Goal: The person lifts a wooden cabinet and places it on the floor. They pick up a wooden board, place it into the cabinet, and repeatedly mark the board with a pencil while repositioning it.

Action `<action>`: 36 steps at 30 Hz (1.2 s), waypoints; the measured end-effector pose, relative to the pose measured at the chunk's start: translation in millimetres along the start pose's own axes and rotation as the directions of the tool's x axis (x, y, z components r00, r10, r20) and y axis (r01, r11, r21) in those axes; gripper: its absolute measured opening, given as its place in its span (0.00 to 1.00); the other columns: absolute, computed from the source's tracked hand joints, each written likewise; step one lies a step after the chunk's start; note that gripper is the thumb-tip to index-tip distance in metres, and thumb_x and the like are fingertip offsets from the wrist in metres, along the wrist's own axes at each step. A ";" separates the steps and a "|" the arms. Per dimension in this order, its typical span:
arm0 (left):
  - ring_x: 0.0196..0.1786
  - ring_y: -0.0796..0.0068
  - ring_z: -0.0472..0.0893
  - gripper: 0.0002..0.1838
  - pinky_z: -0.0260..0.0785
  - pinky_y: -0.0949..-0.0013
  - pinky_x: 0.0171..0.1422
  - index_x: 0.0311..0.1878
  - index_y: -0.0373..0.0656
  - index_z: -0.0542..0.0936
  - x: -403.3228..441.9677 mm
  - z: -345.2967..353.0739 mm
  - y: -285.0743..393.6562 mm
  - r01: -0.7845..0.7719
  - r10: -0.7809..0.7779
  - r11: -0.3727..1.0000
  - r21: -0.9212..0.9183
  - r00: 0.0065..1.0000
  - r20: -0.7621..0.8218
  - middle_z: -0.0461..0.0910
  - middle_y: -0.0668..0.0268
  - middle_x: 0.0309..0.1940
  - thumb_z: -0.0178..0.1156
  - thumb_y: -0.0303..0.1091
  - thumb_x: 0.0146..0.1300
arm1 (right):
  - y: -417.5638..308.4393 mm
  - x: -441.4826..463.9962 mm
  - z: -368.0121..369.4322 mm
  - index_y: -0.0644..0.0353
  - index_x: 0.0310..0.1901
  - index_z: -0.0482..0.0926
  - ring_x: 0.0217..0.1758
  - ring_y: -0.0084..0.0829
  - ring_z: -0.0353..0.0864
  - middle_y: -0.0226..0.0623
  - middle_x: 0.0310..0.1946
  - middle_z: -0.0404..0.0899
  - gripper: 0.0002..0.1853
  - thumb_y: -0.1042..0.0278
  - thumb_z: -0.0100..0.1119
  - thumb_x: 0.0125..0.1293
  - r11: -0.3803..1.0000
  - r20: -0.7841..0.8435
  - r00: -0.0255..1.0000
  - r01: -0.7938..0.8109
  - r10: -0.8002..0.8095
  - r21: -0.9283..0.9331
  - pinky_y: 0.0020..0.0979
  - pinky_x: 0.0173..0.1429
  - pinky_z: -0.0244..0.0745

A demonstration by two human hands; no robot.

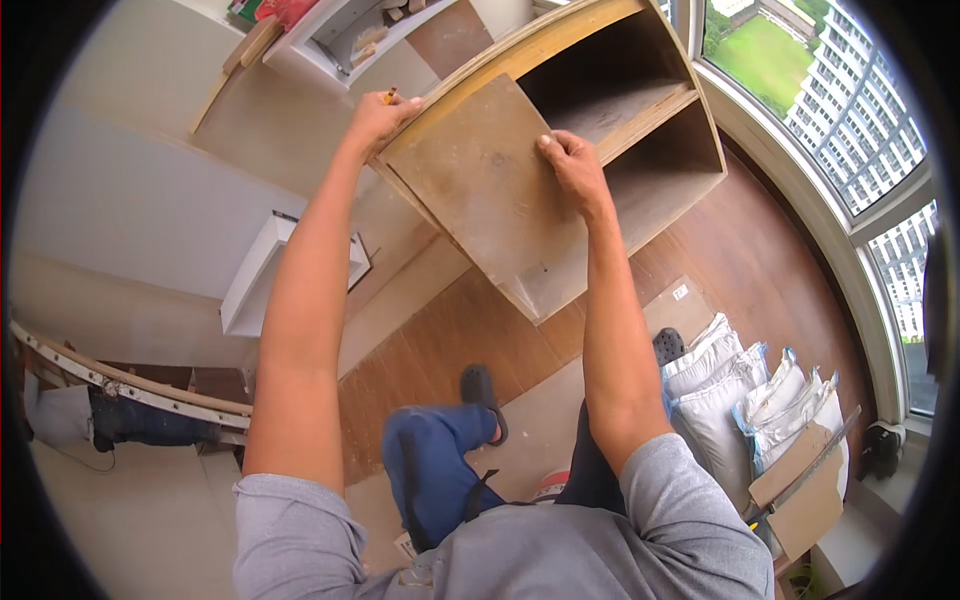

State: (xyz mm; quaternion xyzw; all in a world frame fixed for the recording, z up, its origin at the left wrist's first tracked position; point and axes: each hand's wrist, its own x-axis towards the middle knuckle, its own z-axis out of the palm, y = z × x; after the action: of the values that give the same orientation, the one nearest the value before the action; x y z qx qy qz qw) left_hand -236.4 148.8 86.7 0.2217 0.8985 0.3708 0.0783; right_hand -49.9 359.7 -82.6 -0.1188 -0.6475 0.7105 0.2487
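Holds a wooden board [470, 170] at 12 o'clock, laid over part of a wooden cabinet [655, 105] with two dark openings toward 1 o'clock. Clasps board's edge in right hand [575, 170], at 1 o'clock, with grip drawn in; cannot tell finger position behind. Pinches small yellow stick [390, 97] in left hand [378, 125], at 11 o'clock, with grip nearly closed, at cabinet's rim. Note white sacks [715, 390] on floor [725, 250] at 4 o'clock, window [840, 110] at 2, white box [250, 285] at 9.
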 end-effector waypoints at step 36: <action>0.24 0.86 0.60 0.20 0.51 0.71 0.28 0.21 0.43 0.75 -33.5 24.0 7.2 -0.107 0.113 0.991 0.075 0.990 -0.080 0.66 0.79 0.19 0.68 0.42 0.65 | -2.1 -4.1 11.9 0.54 0.49 0.86 0.47 0.42 0.86 0.44 0.41 0.87 0.17 0.53 0.60 0.66 0.984 -0.224 0.974 -0.018 -0.022 -0.175 0.38 0.52 0.77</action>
State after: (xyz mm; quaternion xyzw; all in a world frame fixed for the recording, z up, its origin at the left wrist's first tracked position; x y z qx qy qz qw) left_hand -196.8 153.1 73.8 0.2578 0.8999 0.3516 0.0122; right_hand -51.9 347.5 -79.6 -0.2192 -0.6756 0.6322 0.3097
